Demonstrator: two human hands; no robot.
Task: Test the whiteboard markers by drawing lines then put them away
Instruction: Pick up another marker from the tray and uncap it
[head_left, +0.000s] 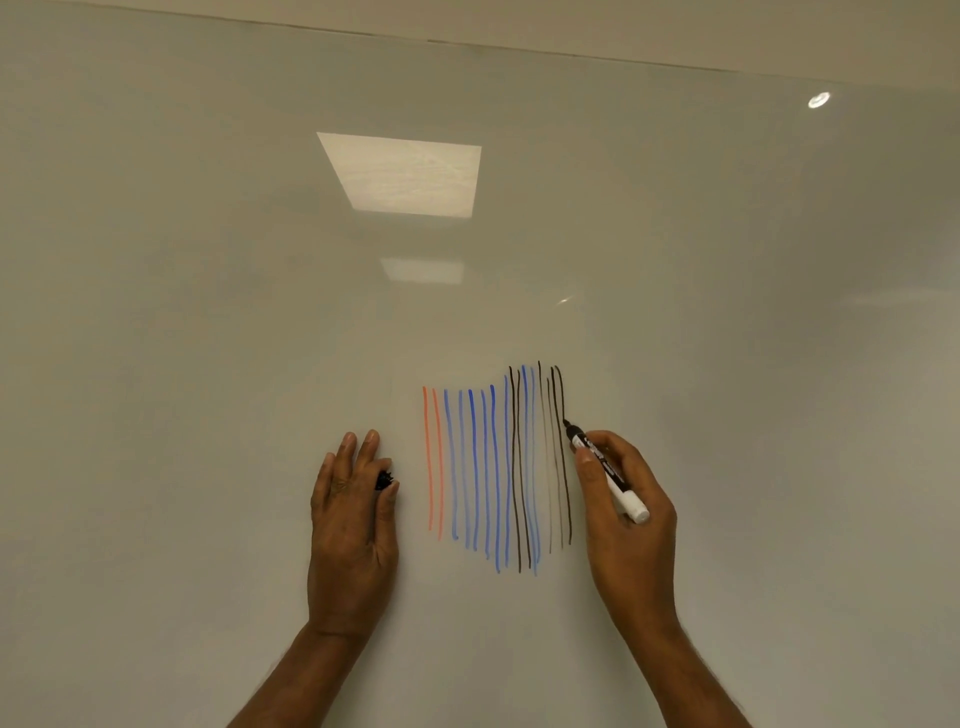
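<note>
A glossy whiteboard fills the view. On it stand two red lines, several blue lines and several black lines, all vertical. My right hand grips a white-bodied black marker with its tip touching the rightmost black line. My left hand rests against the board left of the lines, fingers extended upward, and pinches a small black marker cap between thumb and index finger.
The board's top edge runs across the top of the view, with wall above it. Ceiling lights reflect on the board as a bright rectangle and a small spot.
</note>
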